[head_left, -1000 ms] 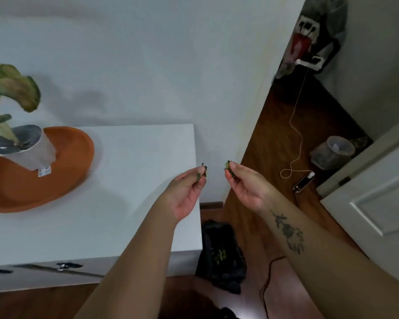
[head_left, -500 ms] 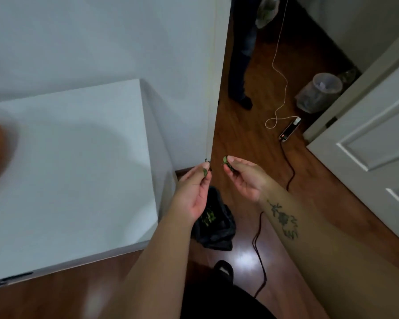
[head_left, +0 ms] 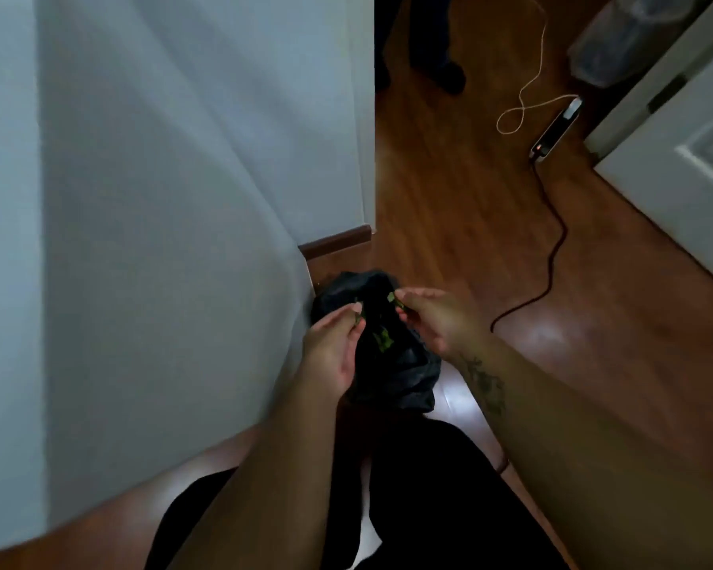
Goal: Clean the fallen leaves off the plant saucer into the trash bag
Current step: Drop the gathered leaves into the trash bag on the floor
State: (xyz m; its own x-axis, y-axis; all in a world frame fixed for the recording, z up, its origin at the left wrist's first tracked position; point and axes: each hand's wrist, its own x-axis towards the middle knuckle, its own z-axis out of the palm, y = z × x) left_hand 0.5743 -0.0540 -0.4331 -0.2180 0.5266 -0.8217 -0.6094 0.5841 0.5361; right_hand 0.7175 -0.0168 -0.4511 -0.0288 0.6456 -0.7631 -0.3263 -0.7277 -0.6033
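White cabinet (head_left: pixel 149 224) fills the left half of the view, its side face running down to a glossy wooden floor (head_left: pixel 449 207) that takes up the right half. At the far right a white panelled door (head_left: pixel 684 166) stands against the floor, and near the top right corner a pale translucent bin (head_left: pixel 618 39) sits beside it. Dark legs (head_left: pixel 425 499) of the person fill the bottom centre, and two bare forearms reach forward over them; the right forearm carries a dark tattoo (head_left: pixel 484 384).

On the floor, tucked just beside the cabinet's corner and a strip of brown skirting (head_left: pixel 334 242), lies the black trash bag (head_left: pixel 392 364), crumpled and open at the top. Bits of green leaf (head_left: pixel 383 340) show inside its mouth.

A black cable (head_left: pixel 552 244) snakes across the boards from near the bag up to a power strip (head_left: pixel 556 129), where a thin white cord (head_left: pixel 529 84) loops away. Another person's dark shoes (head_left: pixel 449 78) stand at the top of the frame.

Both hands hover directly above the bag's opening, close together but apart. The left hand (head_left: pixel 333 347) pinches a small leaf scrap (head_left: pixel 358 316) between thumb and fingertips. The right hand (head_left: pixel 437 318) likewise nips a small green leaf piece (head_left: pixel 392 299) at its fingertips, the other fingers loosely curled.
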